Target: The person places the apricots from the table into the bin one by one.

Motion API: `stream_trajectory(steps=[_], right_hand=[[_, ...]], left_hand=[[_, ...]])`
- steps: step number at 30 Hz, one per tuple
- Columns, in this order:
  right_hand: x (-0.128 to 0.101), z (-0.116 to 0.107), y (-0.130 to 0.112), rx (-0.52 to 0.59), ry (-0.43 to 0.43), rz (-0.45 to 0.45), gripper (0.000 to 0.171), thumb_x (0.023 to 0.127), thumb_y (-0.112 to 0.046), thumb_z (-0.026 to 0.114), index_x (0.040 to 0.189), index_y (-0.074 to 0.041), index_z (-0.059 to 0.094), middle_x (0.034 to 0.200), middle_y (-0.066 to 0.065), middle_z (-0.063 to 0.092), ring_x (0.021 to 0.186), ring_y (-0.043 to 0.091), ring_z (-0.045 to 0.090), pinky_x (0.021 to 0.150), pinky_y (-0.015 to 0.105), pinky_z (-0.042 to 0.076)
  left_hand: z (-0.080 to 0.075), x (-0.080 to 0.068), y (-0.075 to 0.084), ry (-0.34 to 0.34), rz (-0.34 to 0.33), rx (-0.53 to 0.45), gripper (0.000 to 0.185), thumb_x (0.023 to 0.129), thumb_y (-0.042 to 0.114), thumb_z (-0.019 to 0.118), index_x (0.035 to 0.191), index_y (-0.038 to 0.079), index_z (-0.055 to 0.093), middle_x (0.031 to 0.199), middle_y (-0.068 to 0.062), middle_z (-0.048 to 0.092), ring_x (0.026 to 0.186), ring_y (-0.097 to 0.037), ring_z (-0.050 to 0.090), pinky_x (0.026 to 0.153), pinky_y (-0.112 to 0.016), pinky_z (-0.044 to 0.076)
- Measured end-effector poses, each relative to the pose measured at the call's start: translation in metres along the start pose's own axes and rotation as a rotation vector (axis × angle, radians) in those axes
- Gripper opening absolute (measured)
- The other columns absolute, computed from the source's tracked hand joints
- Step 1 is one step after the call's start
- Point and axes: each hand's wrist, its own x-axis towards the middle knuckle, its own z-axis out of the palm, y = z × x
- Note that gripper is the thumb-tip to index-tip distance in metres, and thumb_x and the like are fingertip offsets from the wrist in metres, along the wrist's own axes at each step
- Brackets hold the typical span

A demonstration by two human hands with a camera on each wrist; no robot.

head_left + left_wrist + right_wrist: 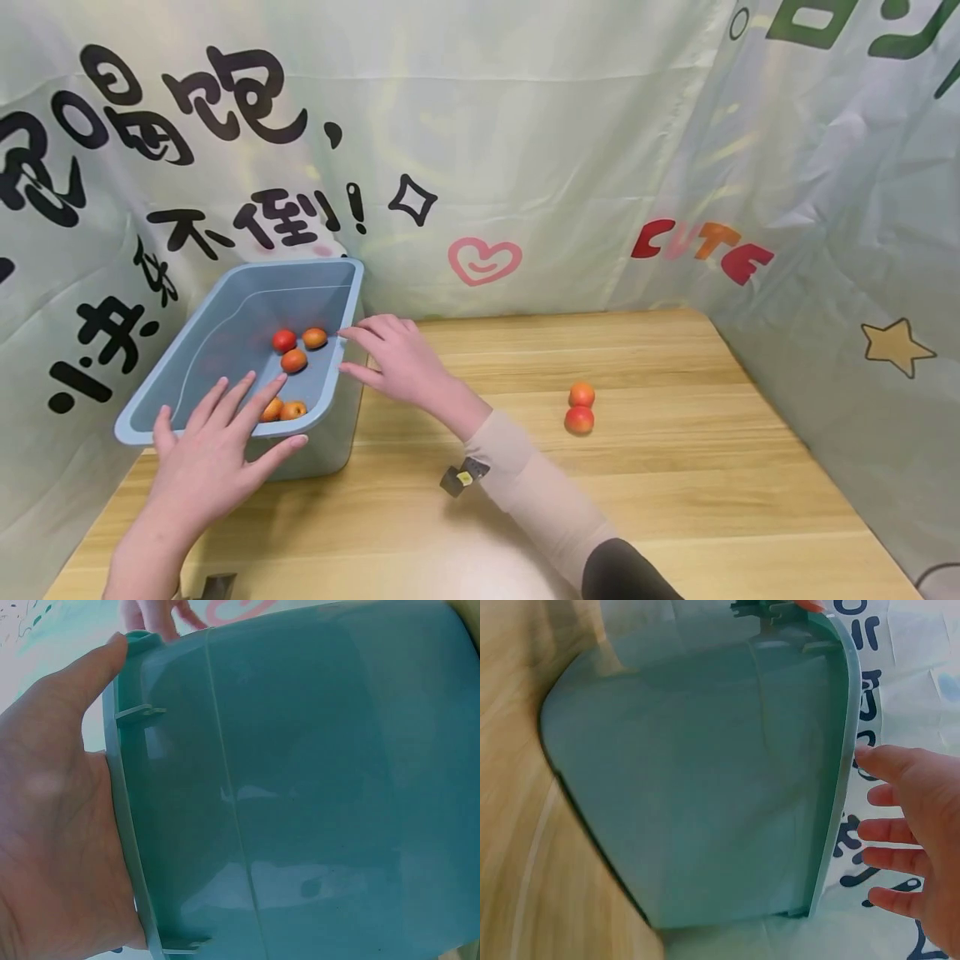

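A blue-grey plastic bin (347, 317) stands on the table, with several small round red and orange fruits (293, 360) on its floor. Over its near rim, my left hand (213, 442) spreads its fingers; in the left wrist view the thumb (101, 671) lies along the rim. On the right side, my right hand (401, 358) has its fingertips at the rim, fingers extended and apart. From the right wrist view, the thumb (889, 759) meets the rim's edge while the other fingers reach past it. Neither hand holds a fruit.
Two more fruits, an orange one (582, 393) and a redder one (579, 420), lie touching each other on the wooden table (675, 500) to the right. Printed cloth (555, 167) hangs behind and along the sides, close to the bin's back.
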Motion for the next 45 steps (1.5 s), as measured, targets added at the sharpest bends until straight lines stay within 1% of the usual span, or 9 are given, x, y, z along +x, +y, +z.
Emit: stream_trajectory(steps=[7,14,19,23,26,32,39,45], right_hand=[[-0.018,0.000,0.015,0.031,0.050,-0.017,0.045,0.091,-0.045,0.065,0.128,-0.019,0.063,0.122,0.001,0.063,0.116,0.018,0.056,0.093,0.036,0.047],[-0.036,-0.001,0.032,0.001,0.072,-0.019,0.046,0.090,-0.045,0.066,0.127,-0.018,0.063,0.120,0.001,0.064,0.114,0.019,0.058,0.095,0.038,0.049],[-0.050,-0.001,0.045,-0.034,0.108,-0.024,0.046,0.088,-0.045,0.068,0.124,-0.017,0.065,0.114,0.002,0.066,0.109,0.020,0.062,0.093,0.037,0.051],[-0.063,-0.002,0.054,-0.043,0.119,-0.015,0.046,0.086,-0.042,0.071,0.123,-0.016,0.065,0.113,0.003,0.067,0.109,0.022,0.063,0.091,0.041,0.052],[-0.072,-0.004,0.059,-0.047,0.117,-0.010,0.045,0.086,-0.040,0.072,0.123,-0.016,0.065,0.112,0.003,0.066,0.109,0.022,0.062,0.091,0.042,0.051],[-0.091,-0.009,0.067,-0.062,0.077,0.005,0.045,0.088,-0.042,0.070,0.123,-0.015,0.064,0.112,0.003,0.065,0.111,0.022,0.061,0.098,0.045,0.049],[-0.112,-0.016,0.080,-0.072,0.043,0.032,0.046,0.086,-0.039,0.073,0.124,-0.015,0.064,0.114,0.004,0.065,0.112,0.024,0.060,0.096,0.046,0.049],[-0.130,-0.025,0.088,-0.092,-0.015,0.075,0.047,0.087,-0.040,0.072,0.126,-0.015,0.062,0.115,0.005,0.064,0.114,0.025,0.058,0.099,0.046,0.047]], left_hand=[[0.000,-0.001,0.000,-0.005,-0.005,-0.007,0.083,0.081,0.070,0.060,0.152,0.038,0.031,0.152,-0.018,0.041,0.140,-0.044,0.030,0.099,-0.083,0.003],[0.000,-0.001,0.001,-0.003,-0.011,-0.015,0.084,0.081,0.070,0.059,0.152,0.038,0.029,0.152,-0.017,0.041,0.142,-0.044,0.028,0.100,-0.082,0.001],[0.001,-0.001,0.001,0.000,-0.009,-0.016,0.084,0.081,0.070,0.060,0.152,0.038,0.030,0.152,-0.017,0.041,0.141,-0.043,0.029,0.100,-0.081,0.001],[0.001,-0.001,0.002,0.002,-0.006,-0.018,0.084,0.081,0.070,0.060,0.152,0.037,0.030,0.152,-0.017,0.041,0.142,-0.043,0.029,0.100,-0.082,0.001],[0.001,-0.001,0.002,-0.002,-0.008,-0.017,0.084,0.081,0.070,0.060,0.152,0.037,0.030,0.152,-0.018,0.041,0.142,-0.044,0.028,0.100,-0.082,0.001],[0.000,-0.002,0.001,-0.002,-0.006,-0.018,0.084,0.081,0.069,0.061,0.152,0.037,0.030,0.152,-0.018,0.040,0.142,-0.043,0.027,0.100,-0.082,0.001],[0.000,-0.002,0.001,0.001,-0.002,-0.023,0.084,0.081,0.068,0.062,0.152,0.036,0.031,0.152,-0.018,0.041,0.142,-0.043,0.027,0.100,-0.082,0.000],[0.000,-0.002,0.001,0.004,-0.003,-0.023,0.084,0.081,0.069,0.062,0.152,0.037,0.031,0.152,-0.018,0.041,0.142,-0.043,0.028,0.100,-0.082,0.001]])
